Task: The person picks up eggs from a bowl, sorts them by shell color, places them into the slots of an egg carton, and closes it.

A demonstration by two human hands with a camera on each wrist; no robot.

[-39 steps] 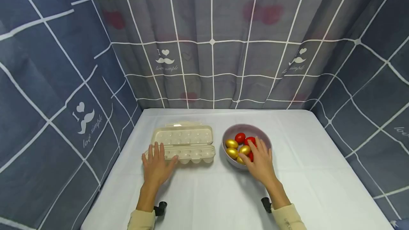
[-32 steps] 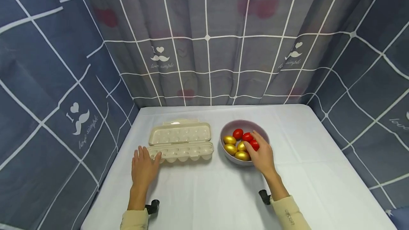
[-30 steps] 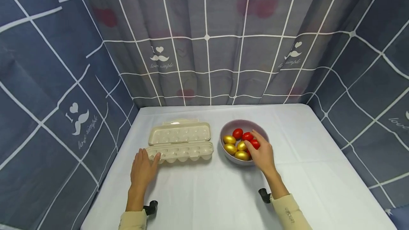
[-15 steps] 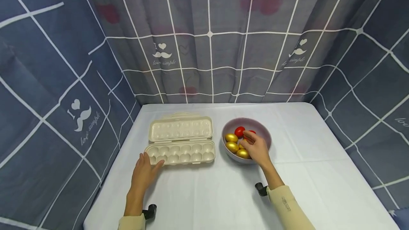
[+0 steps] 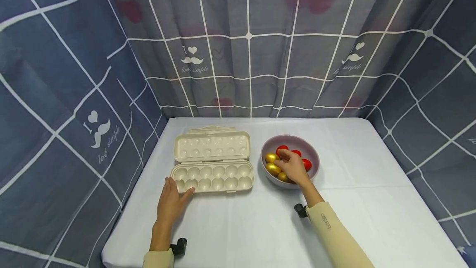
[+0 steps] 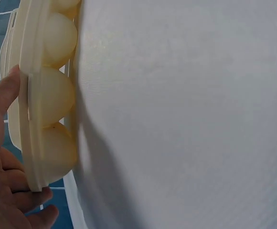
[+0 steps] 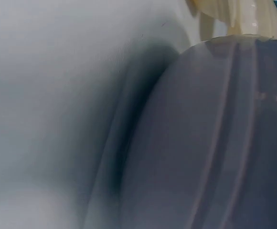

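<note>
In the head view my left hand (image 5: 171,202) grips the left end of an open cream egg carton (image 5: 212,177). The left wrist view shows the thumb on the carton's rim and the fingers curled round its end. No eggs show in the carton's cups. My right hand (image 5: 293,168) reaches into a mauve bowl (image 5: 315,156), fingers bent over the eggs. Around it lie golden eggs (image 5: 273,169) and red eggs (image 5: 306,164). The hand covers the middle of the pile; I cannot tell whether it holds an egg.
A white cloth (image 5: 230,226) covers the table under the carton and bowl. Dark checked curtains (image 5: 230,53) stand behind it and on both sides. The bowl's outer wall (image 7: 176,143) fills much of the right wrist view, with the carton's end (image 7: 253,19) above.
My left hand has moved from the carton's front to its left end, and the carton's front half now lies flatter. The right hand has shifted from the red eggs leftward within the bowl.
</note>
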